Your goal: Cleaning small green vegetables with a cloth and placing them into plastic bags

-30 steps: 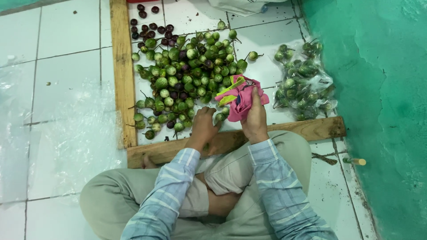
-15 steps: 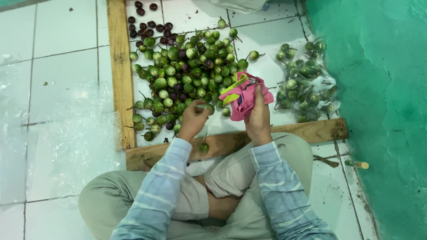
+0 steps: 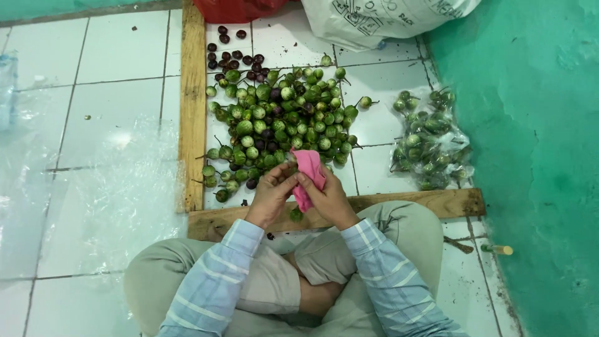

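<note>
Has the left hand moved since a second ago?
Yes. The left hand has pulled back from the pile of small green eggplants toward the wooden plank, meeting the pink cloth held by the right hand.

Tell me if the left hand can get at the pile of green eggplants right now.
Probably yes: the left hand sits at the near edge of the green eggplant pile, nothing between them, though its fingers touch the pink cloth.

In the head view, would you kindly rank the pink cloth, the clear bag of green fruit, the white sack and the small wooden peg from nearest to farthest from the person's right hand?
1. Pink cloth: held in the right hand.
2. Clear bag of green fruit: to the right, by the green wall.
3. Small wooden peg: lower right, on the floor.
4. White sack: at the top edge.
</note>
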